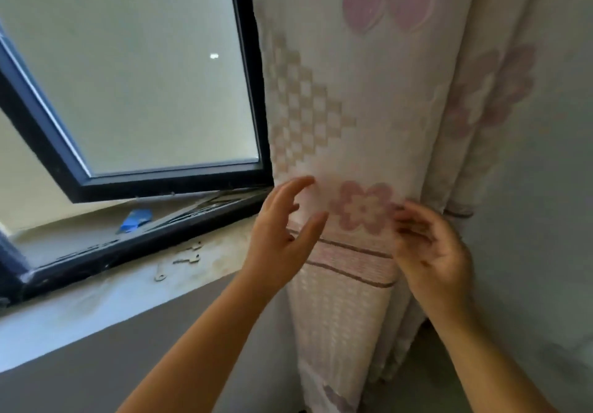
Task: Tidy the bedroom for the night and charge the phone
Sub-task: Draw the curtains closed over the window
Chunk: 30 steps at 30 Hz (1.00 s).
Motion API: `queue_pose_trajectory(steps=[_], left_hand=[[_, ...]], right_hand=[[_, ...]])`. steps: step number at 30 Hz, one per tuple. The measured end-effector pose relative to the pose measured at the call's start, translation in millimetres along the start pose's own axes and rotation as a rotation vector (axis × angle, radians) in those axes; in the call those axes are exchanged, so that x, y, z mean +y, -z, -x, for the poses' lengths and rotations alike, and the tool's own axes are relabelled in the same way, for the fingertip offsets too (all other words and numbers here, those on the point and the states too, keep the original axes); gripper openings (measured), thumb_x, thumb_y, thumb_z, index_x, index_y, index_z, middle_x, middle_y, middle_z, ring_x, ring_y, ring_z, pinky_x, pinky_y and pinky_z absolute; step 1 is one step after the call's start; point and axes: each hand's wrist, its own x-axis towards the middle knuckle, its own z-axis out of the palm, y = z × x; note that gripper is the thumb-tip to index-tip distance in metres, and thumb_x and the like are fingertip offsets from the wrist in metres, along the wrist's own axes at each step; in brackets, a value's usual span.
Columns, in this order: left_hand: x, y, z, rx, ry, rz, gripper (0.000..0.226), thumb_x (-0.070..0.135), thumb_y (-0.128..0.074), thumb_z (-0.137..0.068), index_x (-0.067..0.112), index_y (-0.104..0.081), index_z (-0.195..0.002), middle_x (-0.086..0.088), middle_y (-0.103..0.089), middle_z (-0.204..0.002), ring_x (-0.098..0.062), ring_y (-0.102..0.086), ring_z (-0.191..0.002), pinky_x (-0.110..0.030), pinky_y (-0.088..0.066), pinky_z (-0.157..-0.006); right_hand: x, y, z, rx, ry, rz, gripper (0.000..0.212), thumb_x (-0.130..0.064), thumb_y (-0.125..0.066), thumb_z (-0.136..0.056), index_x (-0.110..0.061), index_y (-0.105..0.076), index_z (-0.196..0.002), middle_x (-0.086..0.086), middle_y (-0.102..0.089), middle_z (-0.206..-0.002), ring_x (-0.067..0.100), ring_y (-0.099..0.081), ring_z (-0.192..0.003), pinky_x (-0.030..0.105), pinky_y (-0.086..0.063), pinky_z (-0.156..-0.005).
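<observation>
Beside the open window (pixel 134 92), the gathered curtain (pixel 353 124) was framed by the left hand (pixel 282 236) and right hand (pixel 433 252), both spread and empty, and its soft, light folds were likely best gathered mid-height.

Both bare arms are reaching up and forward, hands raised side by side.

The left hand (pixel 282 233) is holding its palm toward the right, fingers spread and loosely extended, thumb standing apart below them, gripping nothing. The right hand (pixel 433 246) is facing palm-in toward the left one, its fingers (pixel 409 220) lightly bent and blurred; whether they are pinching anything cannot be told. The forearms are rising from the bottom edge, the wrists nearly straight.
</observation>
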Motion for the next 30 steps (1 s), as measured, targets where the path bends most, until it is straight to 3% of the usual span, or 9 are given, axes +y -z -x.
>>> queue_pose_trajectory(steps=[4, 7, 10, 13, 14, 17, 21, 24, 30], left_hand=[[31.7, -10.1, -65.1, 0.265, -0.005, 0.01, 0.067, 0.054, -0.063, -0.065, 0.029, -0.039, -0.122, 0.012, -0.045, -0.114, -0.011, -0.048, -0.111, -0.039, -0.047, -0.098], [52.1, -18.5, -98.5, 0.242, -0.024, -0.019, 0.084, 0.066, -0.052, -0.055, 0.022, -0.038, -0.126, 0.0, -0.046, -0.13, -0.017, -0.045, -0.12, -0.045, -0.044, -0.101], [65.4, -32.0, -115.3, 0.177, -0.076, 0.044, 0.07, 0.062, -0.054, -0.06, 0.022, -0.049, -0.117, 0.002, -0.059, -0.115, -0.014, -0.055, -0.107, -0.04, -0.052, -0.091], [70.3, -41.9, -129.5, 0.257, -0.136, 0.099, 0.015, 0.032, -0.063, -0.078, 0.017, -0.061, -0.081, 0.001, -0.063, -0.078, -0.024, -0.062, -0.079, -0.042, -0.057, -0.075], [68.3, -43.6, -135.1, 0.296, -0.138, 0.109, 0.013, 0.023, -0.062, -0.08, 0.013, -0.06, -0.072, -0.002, -0.06, -0.069, -0.027, -0.062, -0.073, -0.04, -0.056, -0.07], [55.8, -42.9, -149.3, 0.325, -0.114, 0.18, 0.023, 0.018, -0.062, -0.08, 0.019, -0.054, -0.059, 0.004, -0.055, -0.059, -0.011, -0.056, -0.059, -0.019, -0.051, -0.057], [34.7, -25.8, -155.2, 0.448, -0.141, 0.17, 0.033, 0.017, -0.053, -0.086, 0.031, -0.042, -0.058, 0.008, -0.047, -0.057, -0.001, -0.048, -0.055, -0.013, -0.042, -0.05], [22.5, 0.2, -152.6, 0.478, -0.181, 0.105, 0.038, 0.019, -0.047, -0.089, 0.03, -0.035, -0.054, 0.009, -0.041, -0.052, 0.002, -0.046, -0.049, -0.01, -0.037, -0.047], [-6.0, 81.7, -135.5, 0.522, -0.183, 0.017, 0.033, 0.017, -0.056, -0.084, 0.022, -0.046, -0.053, 0.007, -0.047, -0.052, 0.002, -0.045, -0.053, -0.008, -0.038, -0.052]], right_hand=[[-1.0, -3.4, -35.4, 0.248, 0.206, 0.249, 0.047, -0.043, -0.061, -0.067, -0.02, -0.052, -0.108, -0.002, -0.053, -0.102, 0.009, -0.055, -0.089, 0.009, -0.048, -0.079], [-6.7, -6.6, -66.5, 0.313, 0.256, 0.238, 0.034, -0.038, -0.051, -0.077, -0.013, -0.055, -0.1, -0.015, -0.054, -0.086, -0.002, -0.054, -0.078, 0.012, -0.047, -0.068], [-9.3, -7.9, -91.9, 0.257, 0.335, 0.276, 0.019, -0.027, -0.042, -0.083, -0.015, -0.056, -0.078, -0.028, -0.044, -0.067, -0.017, -0.049, -0.068, 0.0, -0.036, -0.064], [-2.4, -7.9, -107.3, 0.189, 0.351, 0.274, 0.02, -0.031, -0.041, -0.082, -0.034, -0.046, -0.063, -0.032, -0.055, -0.059, -0.016, -0.051, -0.064, -0.003, -0.036, -0.06], [1.8, -7.2, -111.2, 0.191, 0.328, 0.267, 0.018, -0.036, -0.04, -0.08, -0.038, -0.044, -0.063, -0.036, -0.057, -0.063, -0.014, -0.053, -0.062, -0.003, -0.037, -0.058], [14.4, -6.3, -126.5, 0.223, 0.328, 0.263, 0.019, -0.04, -0.043, -0.076, -0.033, -0.057, -0.066, -0.028, -0.059, -0.058, -0.012, -0.054, -0.064, -0.002, -0.038, -0.06], [19.6, -30.1, -141.1, 0.199, 0.428, 0.313, 0.032, -0.03, -0.045, -0.078, -0.006, -0.066, -0.084, -0.001, -0.065, -0.071, 0.003, -0.054, -0.07, 0.003, -0.042, -0.065], [17.1, -58.6, -143.1, 0.166, 0.457, 0.34, 0.023, -0.027, -0.044, -0.079, -0.015, -0.063, -0.087, 0.009, -0.068, -0.067, 0.006, -0.053, -0.065, 0.011, -0.043, -0.06], [-4.7, -132.0, -124.6, 0.173, 0.567, 0.328, 0.009, -0.018, -0.044, -0.075, -0.02, -0.05, -0.08, -0.001, -0.048, -0.08, -0.008, -0.038, -0.066, -0.01, -0.029, -0.068]])
